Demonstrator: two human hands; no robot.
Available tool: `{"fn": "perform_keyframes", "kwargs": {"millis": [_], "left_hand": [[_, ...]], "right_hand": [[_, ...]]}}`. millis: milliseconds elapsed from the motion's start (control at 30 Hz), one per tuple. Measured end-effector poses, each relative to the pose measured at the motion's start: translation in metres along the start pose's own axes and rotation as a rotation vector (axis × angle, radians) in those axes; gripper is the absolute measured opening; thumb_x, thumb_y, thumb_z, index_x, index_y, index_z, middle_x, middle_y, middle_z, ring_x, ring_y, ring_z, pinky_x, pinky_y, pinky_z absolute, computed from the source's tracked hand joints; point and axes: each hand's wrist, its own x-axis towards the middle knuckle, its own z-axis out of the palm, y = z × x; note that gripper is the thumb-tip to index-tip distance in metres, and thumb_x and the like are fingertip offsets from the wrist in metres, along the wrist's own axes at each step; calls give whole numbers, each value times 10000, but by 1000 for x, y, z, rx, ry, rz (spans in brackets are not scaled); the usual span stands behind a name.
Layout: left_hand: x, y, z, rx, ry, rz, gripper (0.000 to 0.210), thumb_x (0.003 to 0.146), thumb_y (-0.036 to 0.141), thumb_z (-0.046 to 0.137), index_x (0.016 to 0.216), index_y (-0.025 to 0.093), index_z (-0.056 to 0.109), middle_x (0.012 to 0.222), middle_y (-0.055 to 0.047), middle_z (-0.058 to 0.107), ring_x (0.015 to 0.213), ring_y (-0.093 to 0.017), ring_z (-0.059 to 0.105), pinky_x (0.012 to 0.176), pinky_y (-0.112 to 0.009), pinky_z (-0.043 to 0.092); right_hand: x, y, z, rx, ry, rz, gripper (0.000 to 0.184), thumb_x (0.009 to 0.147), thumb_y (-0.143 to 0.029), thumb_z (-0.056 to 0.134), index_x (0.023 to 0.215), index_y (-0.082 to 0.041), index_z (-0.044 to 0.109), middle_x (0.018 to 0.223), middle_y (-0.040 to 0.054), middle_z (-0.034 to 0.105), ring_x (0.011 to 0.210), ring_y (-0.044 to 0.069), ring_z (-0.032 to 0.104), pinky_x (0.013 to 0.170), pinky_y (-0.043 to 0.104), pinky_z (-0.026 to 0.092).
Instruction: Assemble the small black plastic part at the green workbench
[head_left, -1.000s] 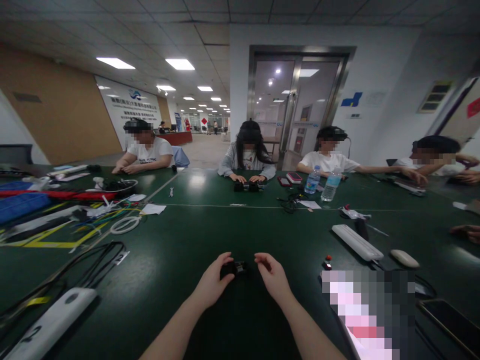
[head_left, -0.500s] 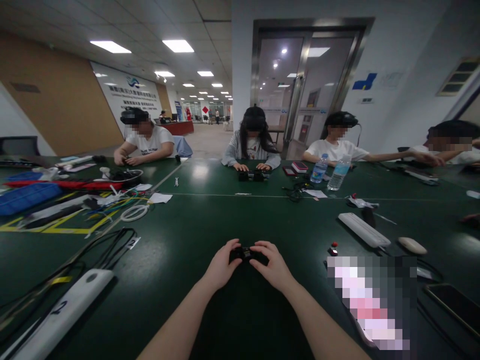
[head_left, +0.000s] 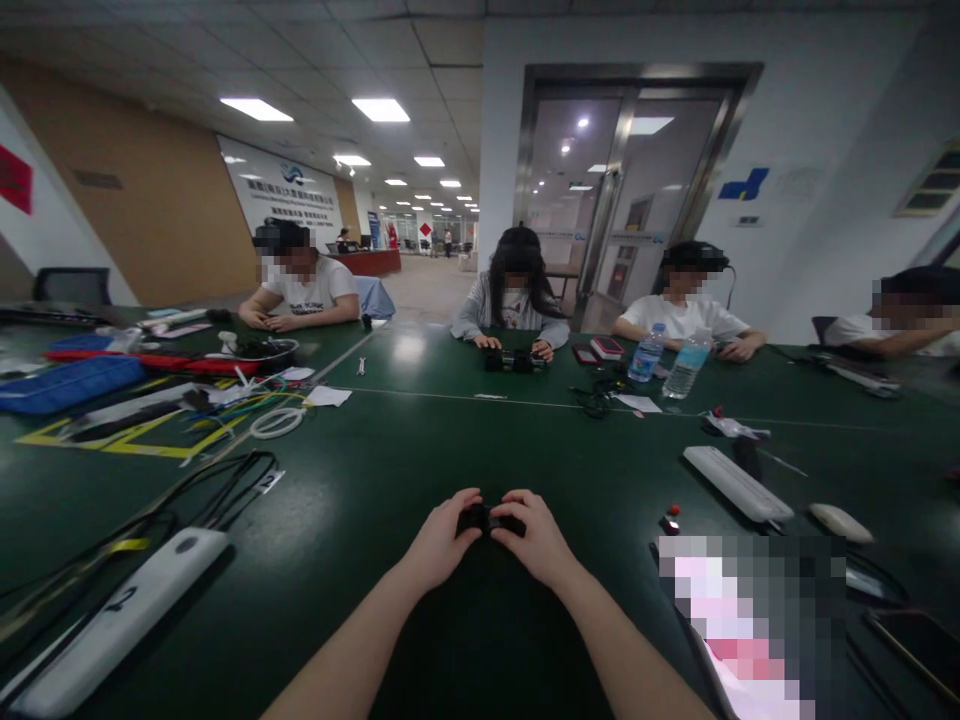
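Observation:
Between my two hands, on the green tabletop (head_left: 352,620), is a small black object (head_left: 487,519) with two thick ends joined in the middle, like compact binoculars. My left hand (head_left: 441,535) curls its fingers and thumb around the left end. On the right end, my right hand (head_left: 538,540) holds on in the same way, its thumb near the middle joint. My fingers hide most of both ends.
A white power strip (head_left: 124,620) and cables lie left; another strip (head_left: 735,485), a mouse (head_left: 841,522) and a partly blurred phone (head_left: 716,670) lie right. Opposite, a person handles a similar black object (head_left: 516,361). Bottles (head_left: 686,365) stand farther back.
My right hand has slid inward along the black object, covering more of it. The person opposite now grips their object's ends. An outstretched arm at the right has drawn back. The view shifts slightly.

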Motion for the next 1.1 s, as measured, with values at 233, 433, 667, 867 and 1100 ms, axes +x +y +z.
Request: {"fn": "perform_keyframes", "kwargs": {"millis": [233, 433, 667, 867, 1100], "left_hand": [[-2, 5, -3, 4, 20, -20, 489, 753, 246, 509, 1225, 273, 383, 1224, -21, 493, 1136, -171, 441, 973, -350, 342], [-4, 10, -4, -17, -20, -50, 499, 747, 238, 511, 1231, 260, 389, 1256, -37, 463, 1140, -192, 438, 967, -372, 355], [-4, 11, -5, -72, -20, -95, 520, 745, 230, 516, 1239, 274, 363, 1240, -38, 474, 1081, -181, 487, 916, -353, 414], [-4, 10, -8, -127, -32, -83, 510, 741, 215, 518, 1226, 264, 367, 1243, -39, 470, 1091, -181, 480, 921, -357, 412], [-5, 12, -8, -87, -19, -31, 483, 733, 187, 513, 1200, 245, 405, 1215, -38, 491, 1105, -176, 469, 962, -356, 376]], "right_hand": [[3, -2, 2, 94, 1, 12, 172, 706, -244, 581, 867, -278, 632, 1039, 14, 542, 1031, 202, 457, 888, 371, 345], [3, -5, 2, 135, -29, 17, 173, 695, -239, 590, 852, -290, 639, 1016, 7, 567, 1024, 203, 470, 904, 383, 339], [10, 15, -4, 593, 148, 290, 294, 688, -338, 599, 955, -216, 598, 960, 35, 615, 915, 196, 549, 812, 351, 419], [12, 34, -12, 999, 247, 388, 292, 676, -364, 618, 933, -228, 591, 941, 30, 615, 848, 167, 578, 771, 324, 458], [11, 35, -12, 979, 259, 402, 312, 692, -418, 597, 946, -237, 599, 902, 36, 619, 812, 182, 581, 717, 340, 484]]}}
